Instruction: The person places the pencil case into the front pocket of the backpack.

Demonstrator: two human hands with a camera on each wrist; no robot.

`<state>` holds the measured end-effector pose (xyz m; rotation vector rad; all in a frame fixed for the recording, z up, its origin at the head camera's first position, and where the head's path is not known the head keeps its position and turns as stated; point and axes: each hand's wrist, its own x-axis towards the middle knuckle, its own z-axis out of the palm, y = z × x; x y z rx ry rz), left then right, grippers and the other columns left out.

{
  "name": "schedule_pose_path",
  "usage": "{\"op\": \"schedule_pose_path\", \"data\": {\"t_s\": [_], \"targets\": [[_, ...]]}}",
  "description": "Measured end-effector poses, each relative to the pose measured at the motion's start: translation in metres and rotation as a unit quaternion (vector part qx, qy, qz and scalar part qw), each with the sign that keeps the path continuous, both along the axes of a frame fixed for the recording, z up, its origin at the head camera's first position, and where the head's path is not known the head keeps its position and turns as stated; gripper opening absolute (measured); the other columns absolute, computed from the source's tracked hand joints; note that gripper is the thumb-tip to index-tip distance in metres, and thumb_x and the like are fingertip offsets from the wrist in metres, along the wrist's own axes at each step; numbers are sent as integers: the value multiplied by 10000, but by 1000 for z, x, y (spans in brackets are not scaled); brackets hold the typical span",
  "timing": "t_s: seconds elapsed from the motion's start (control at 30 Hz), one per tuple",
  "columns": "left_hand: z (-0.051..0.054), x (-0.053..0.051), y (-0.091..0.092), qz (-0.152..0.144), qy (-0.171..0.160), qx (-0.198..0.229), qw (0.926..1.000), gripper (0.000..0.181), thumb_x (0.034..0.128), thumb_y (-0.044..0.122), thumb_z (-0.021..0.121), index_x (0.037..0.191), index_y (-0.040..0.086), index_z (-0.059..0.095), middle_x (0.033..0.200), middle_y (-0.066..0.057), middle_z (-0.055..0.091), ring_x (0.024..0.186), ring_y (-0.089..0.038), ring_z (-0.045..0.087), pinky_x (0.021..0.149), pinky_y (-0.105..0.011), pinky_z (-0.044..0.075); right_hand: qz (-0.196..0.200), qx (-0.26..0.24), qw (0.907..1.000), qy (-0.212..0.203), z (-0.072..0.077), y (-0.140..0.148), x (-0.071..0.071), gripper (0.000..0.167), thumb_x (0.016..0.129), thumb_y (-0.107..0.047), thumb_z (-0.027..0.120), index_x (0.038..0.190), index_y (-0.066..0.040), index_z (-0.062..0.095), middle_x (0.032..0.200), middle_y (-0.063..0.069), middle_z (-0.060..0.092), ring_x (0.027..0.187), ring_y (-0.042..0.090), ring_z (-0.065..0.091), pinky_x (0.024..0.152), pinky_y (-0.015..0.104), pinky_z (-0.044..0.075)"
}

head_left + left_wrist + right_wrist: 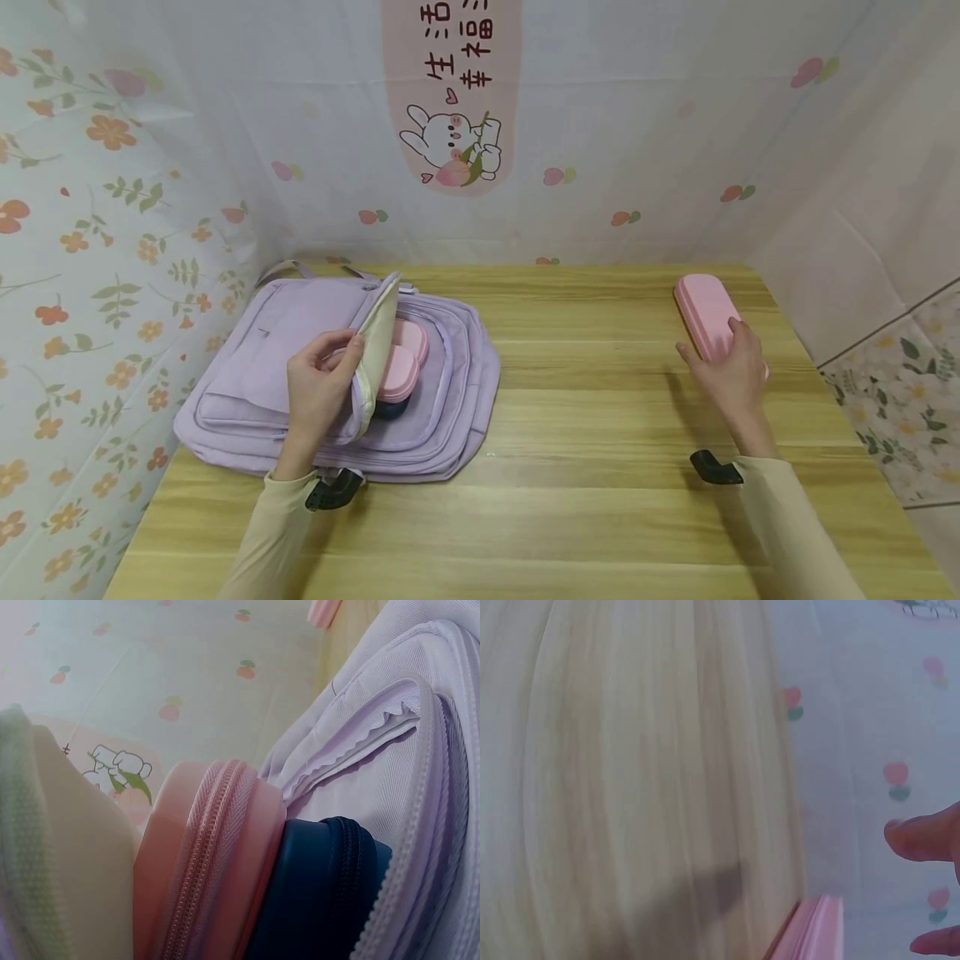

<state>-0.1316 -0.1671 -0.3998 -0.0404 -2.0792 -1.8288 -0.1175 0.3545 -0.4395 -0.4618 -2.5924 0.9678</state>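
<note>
A lilac backpack (251, 342) lies flat at the table's left, its front pocket unzipped. My left hand (318, 387) pinches the edge of the pocket flap (381, 354) between thumb and fingers and holds it up, showing its cream lining. Inside the pocket sit pink zippered cases (399, 375) and, beneath, a dark blue zippered case (307, 889); the flap hides part of them. At the right, my right hand (731, 375) is over the near end of another pink case (701, 304), thumb and fingers spread apart. The right wrist view catches only that case's edge (814, 934).
The wooden table (570, 467) stretches between the backpack and the pink case at the right. A printed white curtain (622, 125) hangs along the back edge, with floral cloth (112, 250) at the left side.
</note>
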Motion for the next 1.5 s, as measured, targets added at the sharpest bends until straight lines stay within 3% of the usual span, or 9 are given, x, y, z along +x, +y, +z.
{"op": "schedule_pose_path", "data": {"t_s": [0.2, 0.5, 0.73, 0.9, 1.2, 1.5], "targets": [[2, 0, 0, 6, 15, 20, 10000, 190, 921, -9, 692, 1038, -158, 693, 853, 227, 704, 741, 46, 714, 676, -106, 558, -262, -71, 9996, 46, -5, 15, 4, 832, 869, -223, 736, 1499, 118, 312, 1501, 373, 365, 1331, 551, 384, 1105, 678, 298], [3, 0, 0, 7, -38, 43, 10000, 185, 919, -15, 689, 1037, -158, 693, 841, 228, 704, 729, 49, 711, 667, -102, 554, -356, 32, 9992, -169, -10, 24, 8, 838, 875, -225, 729, 1498, 127, 292, 1469, 394, 365, 1335, 536, 357, 1085, 665, 316], [3, 0, 1, 29, -38, -31, 10000, 193, 918, 7, 700, 1038, -145, 700, 847, 245, 697, 749, 50, 713, 686, -109, 561, -545, -217, 9947, -840, -22, 32, 10, 877, 895, -236, 735, 1521, 101, 221, 1473, 408, 283, 1347, 525, 284, 1089, 689, 307], [1, 0, 1, 10, -9, -18, 10000, 189, 918, 2, 697, 1033, -148, 701, 842, 236, 699, 743, 47, 713, 682, -110, 561, -698, -388, 9913, -1049, -27, 35, 10, 826, 922, -202, 693, 1514, 111, 209, 1479, 411, 258, 1368, 526, 255, 1129, 673, 279], [0, 1, 1, -2, -47, -3, 10000, 189, 923, 6, 693, 1040, -142, 702, 846, 233, 702, 754, 43, 716, 690, -111, 562, -927, -514, 9878, -1139, -32, 38, 12, 901, 908, -190, 698, 1528, 129, 127, 1496, 437, 217, 1379, 561, 250, 1155, 667, 261], [-2, 1, 1, -24, 30, 44, 10000, 183, 917, -17, 688, 1036, -156, 696, 847, 221, 704, 743, 38, 717, 682, -110, 561, -1426, -689, 9851, -668, -35, 37, 16, 816, 888, -251, 710, 1473, 140, 297, 1440, 386, 365, 1330, 514, 360, 1115, 637, 310]]}}
